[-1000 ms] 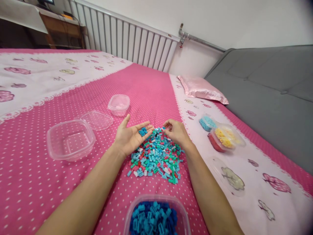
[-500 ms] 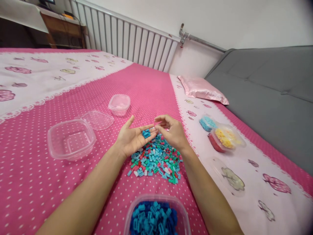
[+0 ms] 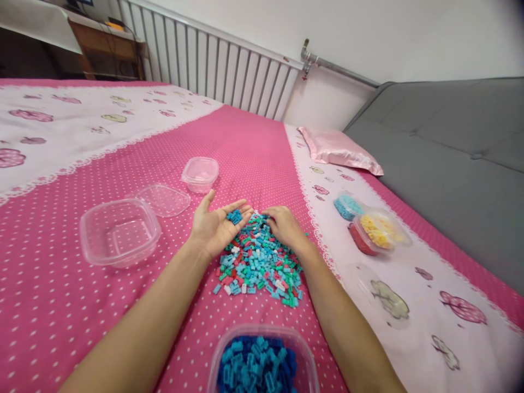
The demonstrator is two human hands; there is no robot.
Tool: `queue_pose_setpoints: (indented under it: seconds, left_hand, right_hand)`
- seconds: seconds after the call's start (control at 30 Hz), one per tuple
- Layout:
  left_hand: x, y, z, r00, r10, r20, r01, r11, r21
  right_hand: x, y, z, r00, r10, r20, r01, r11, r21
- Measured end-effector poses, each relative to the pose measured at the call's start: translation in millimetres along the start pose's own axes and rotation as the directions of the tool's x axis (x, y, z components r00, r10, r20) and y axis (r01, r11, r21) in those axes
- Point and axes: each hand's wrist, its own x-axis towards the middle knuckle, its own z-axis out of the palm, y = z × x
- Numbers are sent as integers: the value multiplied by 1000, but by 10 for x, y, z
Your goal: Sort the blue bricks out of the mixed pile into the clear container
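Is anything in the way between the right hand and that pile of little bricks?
Nothing visible is. The right hand is at the far end of the brick pile. The left hand, palm up with blue bricks on its fingers, is at the pile's left side, not between them.

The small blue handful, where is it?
In the head view, just left of centre, the blue handful lies on the left hand, beside the brick pile.

Loose heap of multicoloured bricks (image 3: 262,259)
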Motion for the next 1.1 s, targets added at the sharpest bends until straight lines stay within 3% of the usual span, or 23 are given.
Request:
queue_pose_setpoints:
  seconds: [0.2, 0.6, 0.83, 1.1]
  left_hand:
    - [-9, -3, 4, 1000, 3, 7, -4, 1000, 14]
    - [-3, -7, -5, 1000, 1, -5, -1, 1000, 9]
    - [0, -2, -19, 1000, 5, 21, -5, 1000, 24]
    - [-10, -3, 7, 1000, -7, -14, 7, 1000, 1]
  right_hand:
    - [3, 51, 64, 1000, 27, 3, -27, 1000, 11]
    - [-24, 12, -14, 963, 269, 7, -269, 963, 23]
    - [-3, 20, 42, 994, 105, -7, -105, 994, 7]
    - [0, 72, 108, 994, 110, 13, -110, 993, 53]
